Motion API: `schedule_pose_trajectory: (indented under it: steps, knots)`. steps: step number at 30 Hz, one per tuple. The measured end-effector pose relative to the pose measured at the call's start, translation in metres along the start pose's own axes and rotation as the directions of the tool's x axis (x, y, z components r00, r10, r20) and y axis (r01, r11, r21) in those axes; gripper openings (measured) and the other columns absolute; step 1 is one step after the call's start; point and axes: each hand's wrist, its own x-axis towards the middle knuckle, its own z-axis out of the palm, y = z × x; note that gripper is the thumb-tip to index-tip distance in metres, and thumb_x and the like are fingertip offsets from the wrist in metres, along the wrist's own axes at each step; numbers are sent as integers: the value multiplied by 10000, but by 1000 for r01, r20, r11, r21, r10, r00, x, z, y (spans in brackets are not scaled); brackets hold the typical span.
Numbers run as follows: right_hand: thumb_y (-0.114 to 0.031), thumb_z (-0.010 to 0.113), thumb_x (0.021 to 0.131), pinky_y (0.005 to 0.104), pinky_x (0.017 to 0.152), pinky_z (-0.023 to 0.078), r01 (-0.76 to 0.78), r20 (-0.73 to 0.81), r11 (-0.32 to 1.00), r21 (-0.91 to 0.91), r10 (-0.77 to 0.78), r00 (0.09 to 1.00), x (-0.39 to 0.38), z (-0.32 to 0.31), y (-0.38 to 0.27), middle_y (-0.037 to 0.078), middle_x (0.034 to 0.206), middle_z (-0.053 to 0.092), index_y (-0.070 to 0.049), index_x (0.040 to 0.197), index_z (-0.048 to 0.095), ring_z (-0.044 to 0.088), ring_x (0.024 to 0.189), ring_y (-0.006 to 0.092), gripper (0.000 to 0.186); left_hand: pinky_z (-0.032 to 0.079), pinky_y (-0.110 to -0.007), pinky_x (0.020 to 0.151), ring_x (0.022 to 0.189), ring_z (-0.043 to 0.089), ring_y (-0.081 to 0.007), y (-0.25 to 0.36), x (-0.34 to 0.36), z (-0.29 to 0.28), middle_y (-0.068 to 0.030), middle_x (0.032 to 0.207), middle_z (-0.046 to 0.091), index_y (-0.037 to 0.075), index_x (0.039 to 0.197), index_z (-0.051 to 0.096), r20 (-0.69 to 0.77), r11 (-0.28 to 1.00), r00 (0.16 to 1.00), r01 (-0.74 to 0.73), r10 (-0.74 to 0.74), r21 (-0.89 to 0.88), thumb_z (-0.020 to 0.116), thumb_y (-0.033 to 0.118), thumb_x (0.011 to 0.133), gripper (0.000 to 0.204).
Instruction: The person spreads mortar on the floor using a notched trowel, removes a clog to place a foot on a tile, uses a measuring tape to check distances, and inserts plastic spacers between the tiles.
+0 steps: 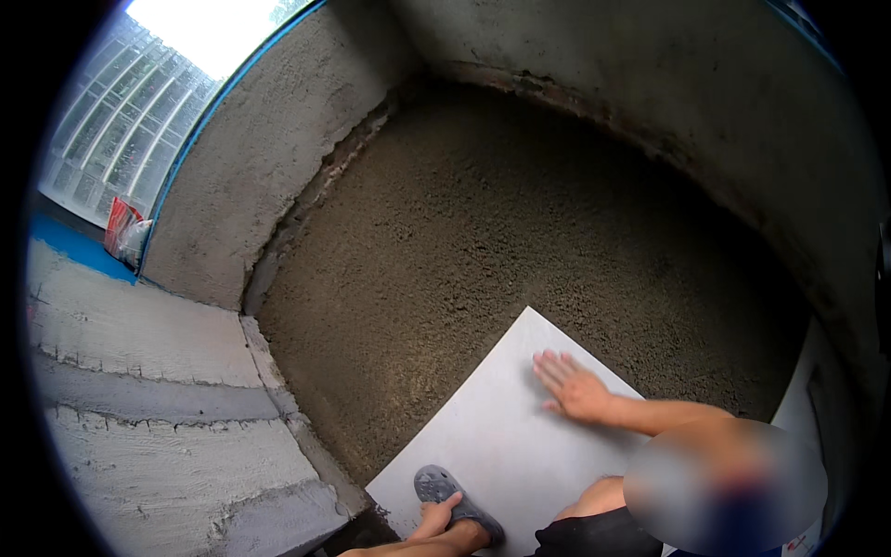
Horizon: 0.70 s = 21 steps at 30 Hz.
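Observation:
A large pale tile [492, 418] lies on the rough, dark mortar bed [483, 204], one corner pointing toward the far side. My right hand [575, 390] is over the tile near its right far edge, palm down and fingers spread, slightly smeared by motion. It holds nothing. A grey clog [445, 492] on a foot stands on the tile's near left part. Low beside that clog is my left hand [436, 518], its thumb stretched out against the shoe. The rest of its fingers show only partly, and nothing is visibly held.
Grey rendered walls [278, 139] enclose the mortar on the left and far sides. White-grey plastered steps or ledges [167, 343] lie at left. A red and white bag [125, 232] sits beyond by a window. A blurred patch hides the lower right.

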Motion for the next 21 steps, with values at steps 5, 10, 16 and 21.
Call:
schedule_pose_trajectory:
  steps: [5, 10, 16, 21]
  knots:
    - [-416, 422, 1019, 513, 1213, 254, 235, 83, 952, 197, -255, 963, -88, 76, -101, 160, 1645, 274, -73, 1550, 349, 281, 1512, 326, 636, 391, -413, 1134, 1331, 501, -357, 24, -28, -14, -319, 1425, 478, -192, 1406, 365, 4, 988, 1000, 4, -5, 155, 852, 396, 768, 995]
    - [-341, 409, 990, 476, 1230, 234, 139, 18, 926, 352, -155, 988, -113, 75, -109, 129, 1620, 332, -86, 1512, 414, 285, 1514, 279, 581, 401, -414, 1130, 1319, 530, -360, 61, -57, -26, -309, 1397, 530, -162, 1403, 427, 28, 932, 998, -57, 50, 359, 840, 415, 763, 956]
    - [-331, 482, 960, 456, 1231, 233, 141, -143, 894, 425, -87, 986, -105, 98, -96, 106, 1534, 462, -71, 1414, 526, 359, 1476, 266, 526, 376, -409, 1145, 1334, 491, -360, 184, -148, 35, -284, 1419, 501, -121, 1437, 400, 71, 746, 854, -487, 515, 453, 801, 286, 781, 870]
    - [-288, 548, 933, 435, 1198, 270, 6, -55, 676, 737, 51, 997, -135, 87, -95, 118, 1447, 534, -55, 1314, 587, 413, 1428, 287, 448, 240, -455, 1220, 1472, 254, -432, 224, -150, 83, -327, 1557, 273, -101, 1517, 262, 292, 536, 754, -634, 589, 557, 789, 334, 788, 999]
